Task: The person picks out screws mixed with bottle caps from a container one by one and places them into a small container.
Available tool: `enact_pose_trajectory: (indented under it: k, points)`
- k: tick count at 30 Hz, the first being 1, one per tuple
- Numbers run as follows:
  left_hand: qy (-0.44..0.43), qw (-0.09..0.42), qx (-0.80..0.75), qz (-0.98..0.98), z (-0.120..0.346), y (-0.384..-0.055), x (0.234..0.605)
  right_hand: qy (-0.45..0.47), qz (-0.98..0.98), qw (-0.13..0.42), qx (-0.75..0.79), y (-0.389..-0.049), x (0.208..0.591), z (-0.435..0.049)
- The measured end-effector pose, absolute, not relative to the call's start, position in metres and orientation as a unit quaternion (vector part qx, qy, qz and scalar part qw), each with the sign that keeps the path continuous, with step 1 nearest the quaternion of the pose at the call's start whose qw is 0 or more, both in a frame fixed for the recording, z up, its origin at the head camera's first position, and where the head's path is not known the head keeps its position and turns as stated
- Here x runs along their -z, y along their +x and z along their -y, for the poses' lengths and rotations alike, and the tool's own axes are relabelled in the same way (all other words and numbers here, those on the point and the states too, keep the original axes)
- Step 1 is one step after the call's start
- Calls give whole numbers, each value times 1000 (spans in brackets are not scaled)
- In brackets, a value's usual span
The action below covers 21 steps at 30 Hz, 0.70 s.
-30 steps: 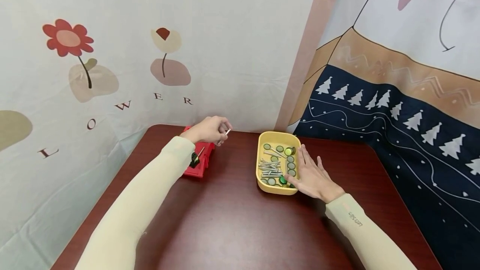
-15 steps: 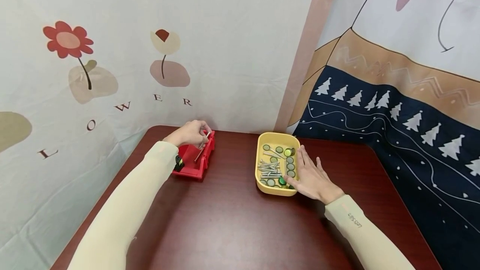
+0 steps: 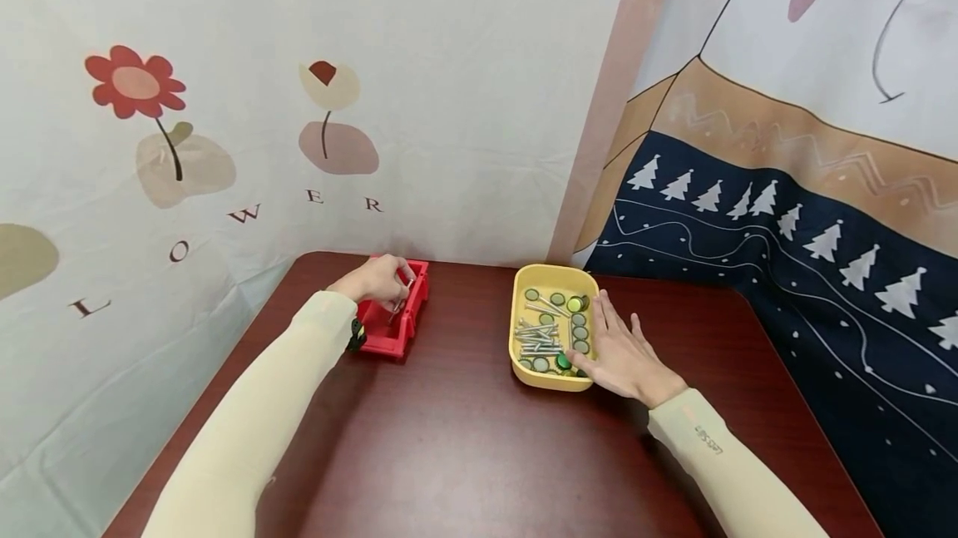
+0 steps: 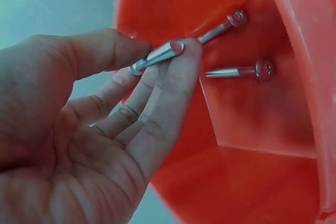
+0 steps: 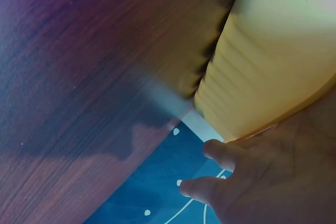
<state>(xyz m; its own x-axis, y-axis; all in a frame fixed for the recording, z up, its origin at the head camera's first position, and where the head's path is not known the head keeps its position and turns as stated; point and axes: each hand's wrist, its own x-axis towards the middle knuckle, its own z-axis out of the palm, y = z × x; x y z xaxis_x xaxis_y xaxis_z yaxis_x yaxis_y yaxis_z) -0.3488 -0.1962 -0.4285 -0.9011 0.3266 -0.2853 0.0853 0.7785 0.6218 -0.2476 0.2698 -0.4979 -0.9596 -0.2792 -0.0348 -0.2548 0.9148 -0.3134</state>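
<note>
At the table's back left, my left hand (image 3: 378, 280) reaches over a red plastic bin (image 3: 383, 347). Thumb and fingers pinch a short silver screw (image 4: 161, 56), best seen in the left wrist view. Inside the bin lie two similar screws with cross-slotted heads, an upper screw (image 4: 223, 28) and a lower screw (image 4: 239, 71). My right hand (image 3: 629, 359) lies with straight fingers along the right side of a yellow tray (image 3: 555, 383), its thumb over the rim. Within that tray are a pile of silver screws (image 3: 539, 340) and several round bottle caps (image 3: 580, 333).
Both containers stand toward the back of a dark red-brown table (image 3: 449, 455). A printed cloth (image 3: 479, 106) hangs right behind the table, and a dark blue tree-patterned part (image 3: 718, 247) borders its right side.
My left hand has moved left with the screw, from beside the red bin to over it, then lower into it. My right hand has stayed at the yellow tray.
</note>
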Motion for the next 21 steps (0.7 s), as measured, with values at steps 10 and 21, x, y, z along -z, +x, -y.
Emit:
enact_pose_trajectory:
  k: [10, 21]
  points:
    - [97, 217, -322, -916, 196, -354, 434, -137, -979, 36, 144, -250, 498, -269]
    - [101, 230, -317, -915, 196, -360, 438, -134, -980, 39, 142, -250, 501, -270]
